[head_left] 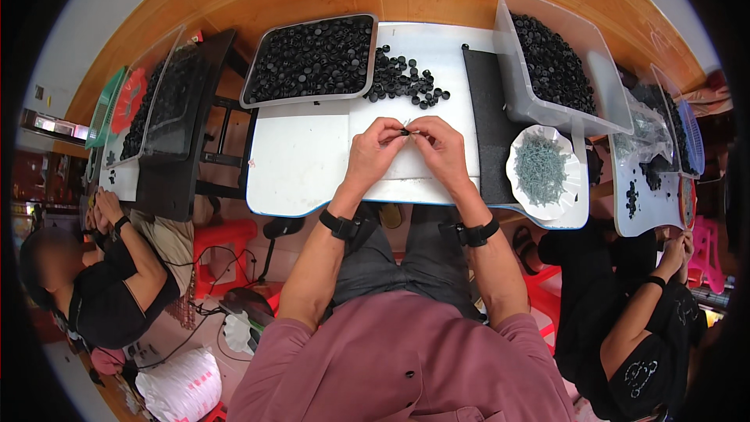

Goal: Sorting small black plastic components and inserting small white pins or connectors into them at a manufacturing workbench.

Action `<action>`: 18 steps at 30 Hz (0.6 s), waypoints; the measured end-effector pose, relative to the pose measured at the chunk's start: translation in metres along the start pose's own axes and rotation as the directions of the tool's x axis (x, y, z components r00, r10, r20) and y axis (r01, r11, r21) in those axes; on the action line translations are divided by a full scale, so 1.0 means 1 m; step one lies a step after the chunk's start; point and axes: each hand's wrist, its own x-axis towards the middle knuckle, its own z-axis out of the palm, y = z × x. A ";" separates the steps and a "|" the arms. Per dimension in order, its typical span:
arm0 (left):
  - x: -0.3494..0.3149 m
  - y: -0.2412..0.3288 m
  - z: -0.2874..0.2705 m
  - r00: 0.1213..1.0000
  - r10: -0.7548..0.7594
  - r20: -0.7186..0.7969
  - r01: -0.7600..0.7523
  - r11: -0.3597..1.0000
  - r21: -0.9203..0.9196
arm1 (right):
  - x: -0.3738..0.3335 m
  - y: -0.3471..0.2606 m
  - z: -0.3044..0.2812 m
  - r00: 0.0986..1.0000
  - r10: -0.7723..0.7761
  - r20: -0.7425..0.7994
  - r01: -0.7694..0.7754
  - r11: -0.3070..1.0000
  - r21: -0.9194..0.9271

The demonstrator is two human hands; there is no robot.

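Observation:
My left hand (376,148) and my right hand (439,147) meet fingertip to fingertip above the white table (301,164). Between their pinched fingers is a small black cap (405,132), mostly covered by the fingertips. A thin greyish sliver shows just above it, too small to name. Beyond my hands, many loose round black caps (406,78) lie scattered on the tabletop. They spread out beside a shallow metal tray (258,101), which is heaped with the same caps.
To the right stand a tall translucent bin (562,113) of black caps and a white scalloped dish (576,187) of thin grey-green pieces. A black mat (491,164) lies nearby. One person (117,281) sits at left, another (648,328) at right.

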 end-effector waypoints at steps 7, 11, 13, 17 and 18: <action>0.001 0.004 -0.004 0.998 0.029 0.062 -0.029 1.000 0.009 | 0.000 -0.005 0.000 1.000 -0.007 0.022 0.009 0.998 -0.067; 0.002 0.005 -0.005 0.995 -0.044 0.095 0.044 0.999 0.000 | 0.000 -0.002 -0.001 0.999 -0.033 0.000 0.033 0.997 -0.076; 0.003 0.000 -0.004 0.995 -0.048 0.087 0.049 0.999 -0.018 | -0.001 -0.003 -0.001 1.000 -0.020 0.010 0.021 0.996 -0.082; 0.004 -0.010 -0.005 0.989 -0.098 0.110 0.117 0.975 -0.187 | -0.002 -0.007 -0.001 0.999 -0.004 0.031 0.006 0.997 -0.074; 0.004 -0.012 -0.005 0.983 -0.131 0.131 0.158 0.960 -0.231 | -0.002 -0.008 -0.001 1.000 -0.009 0.029 0.011 0.997 -0.073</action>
